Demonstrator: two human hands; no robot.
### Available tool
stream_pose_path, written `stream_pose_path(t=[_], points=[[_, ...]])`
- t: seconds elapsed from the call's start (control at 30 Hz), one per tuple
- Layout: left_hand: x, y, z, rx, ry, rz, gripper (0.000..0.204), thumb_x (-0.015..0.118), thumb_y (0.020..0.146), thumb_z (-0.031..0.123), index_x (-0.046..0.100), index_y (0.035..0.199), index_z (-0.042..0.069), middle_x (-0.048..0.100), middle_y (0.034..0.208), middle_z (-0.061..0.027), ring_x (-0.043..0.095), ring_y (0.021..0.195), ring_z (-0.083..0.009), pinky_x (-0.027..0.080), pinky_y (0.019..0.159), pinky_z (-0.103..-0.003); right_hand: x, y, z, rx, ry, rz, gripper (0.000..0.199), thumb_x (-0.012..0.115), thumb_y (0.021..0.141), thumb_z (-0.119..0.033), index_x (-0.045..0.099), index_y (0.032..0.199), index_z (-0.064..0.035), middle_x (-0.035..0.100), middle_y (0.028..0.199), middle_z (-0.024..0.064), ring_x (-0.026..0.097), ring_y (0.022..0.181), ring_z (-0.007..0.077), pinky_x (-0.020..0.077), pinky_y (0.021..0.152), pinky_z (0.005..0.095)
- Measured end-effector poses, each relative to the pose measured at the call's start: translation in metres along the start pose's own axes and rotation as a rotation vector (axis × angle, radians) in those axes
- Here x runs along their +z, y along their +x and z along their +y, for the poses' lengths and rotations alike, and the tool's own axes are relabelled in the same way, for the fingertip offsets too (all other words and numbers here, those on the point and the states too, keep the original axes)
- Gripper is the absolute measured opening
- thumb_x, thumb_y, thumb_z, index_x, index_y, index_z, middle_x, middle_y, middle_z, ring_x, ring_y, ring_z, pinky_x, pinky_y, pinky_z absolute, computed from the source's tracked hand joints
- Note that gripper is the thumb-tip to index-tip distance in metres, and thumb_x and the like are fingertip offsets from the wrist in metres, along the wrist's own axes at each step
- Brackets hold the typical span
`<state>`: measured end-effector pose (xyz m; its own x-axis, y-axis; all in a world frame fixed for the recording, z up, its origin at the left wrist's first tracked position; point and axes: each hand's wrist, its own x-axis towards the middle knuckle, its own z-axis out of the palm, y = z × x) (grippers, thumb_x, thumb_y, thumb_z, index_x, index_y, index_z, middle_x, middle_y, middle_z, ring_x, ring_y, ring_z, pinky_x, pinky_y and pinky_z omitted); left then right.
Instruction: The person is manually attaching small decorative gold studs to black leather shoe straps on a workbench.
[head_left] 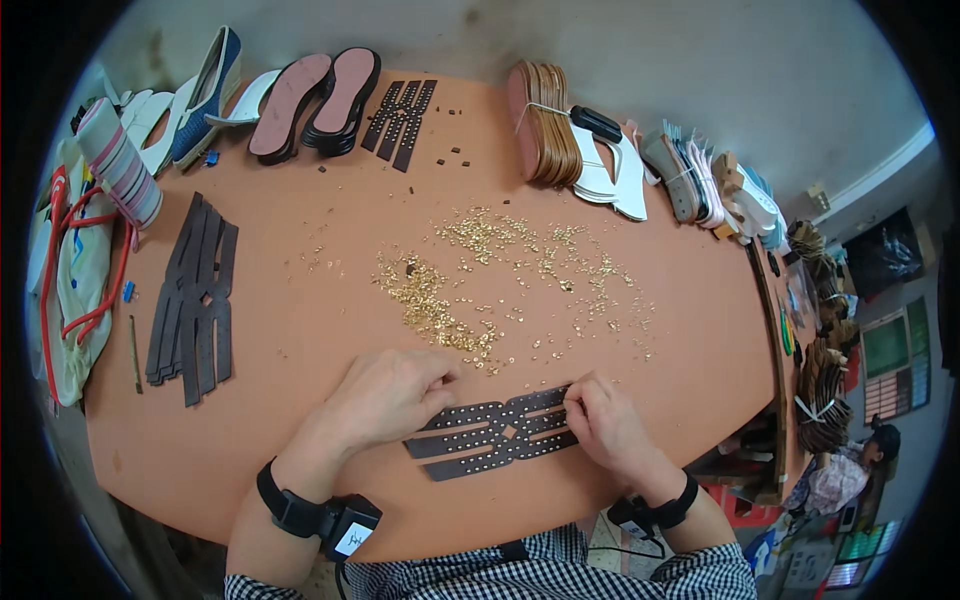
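A dark brown shoe upper piece (480, 440) lies flat near the table's front edge. Its several strips are dotted with small metal studs and meet around a diamond-shaped hole. My left hand (395, 395) is closed over the upper's far left side, fingertips curled together; whatever they pinch is hidden. With thumb and fingers pressed together, my right hand (608, 422) grips the right end of the upper. Just beyond both hands, loose gold studs (425, 305) are heaped and scattered across the table.
Plain dark uppers (205, 300) are stacked at the left, beside a bag with red cords (85, 260). Along the back stand pink-topped soles (345, 90), a studded upper (400, 125), a tied insole bundle (545, 120) and white pieces (610, 170). A person (840, 475) sits far right.
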<state>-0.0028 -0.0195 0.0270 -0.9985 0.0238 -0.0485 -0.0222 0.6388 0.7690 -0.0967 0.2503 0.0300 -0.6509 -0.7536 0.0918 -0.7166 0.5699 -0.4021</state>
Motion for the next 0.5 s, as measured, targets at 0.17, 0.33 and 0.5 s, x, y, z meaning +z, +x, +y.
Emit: stream_pose_path(t=[0.17, 0.33, 0.5], points=[[-0.0008, 0.0002, 0.002, 0.014, -0.023, -0.005, 0.017, 0.061, 0.076, 0.014, 0.063, 0.091, 0.006, 0.065, 0.077, -0.0102, 0.063, 0.071, -0.0288, 0.049, 0.064, -0.038, 0.0027, 0.0014, -0.0024, -0.023, -0.039, -0.012, 0.011, 0.061, 0.08, -0.007, 0.053, 0.087, -0.0048, 0.055, 0.086, 0.0107, 0.059, 0.07, 0.0317, 0.0504, 0.06, 0.0397], [-0.0018, -0.0005, 0.0023, 0.009, -0.012, -0.009, 0.016, 0.059, 0.076, 0.014, 0.063, 0.09, 0.007, 0.065, 0.079, -0.0102, 0.063, 0.073, -0.0301, 0.05, 0.065, -0.041, 0.0043, 0.0029, 0.0012, -0.046, -0.007, 0.0, 0.01, 0.06, 0.08, -0.006, 0.053, 0.086, -0.0042, 0.055, 0.087, 0.011, 0.059, 0.072, 0.0317, 0.0505, 0.06, 0.0393], [-0.0076, -0.0011, 0.0072, -0.018, -0.033, -0.079, 0.018, 0.061, 0.074, 0.015, 0.064, 0.09, 0.007, 0.065, 0.08, -0.0099, 0.063, 0.073, -0.03, 0.05, 0.065, -0.04, 0.0039, 0.0034, 0.0046, -0.117, -0.019, 0.023, 0.01, 0.059, 0.081, -0.006, 0.052, 0.087, -0.0033, 0.055, 0.086, 0.0121, 0.059, 0.073, 0.0322, 0.0504, 0.061, 0.0401]])
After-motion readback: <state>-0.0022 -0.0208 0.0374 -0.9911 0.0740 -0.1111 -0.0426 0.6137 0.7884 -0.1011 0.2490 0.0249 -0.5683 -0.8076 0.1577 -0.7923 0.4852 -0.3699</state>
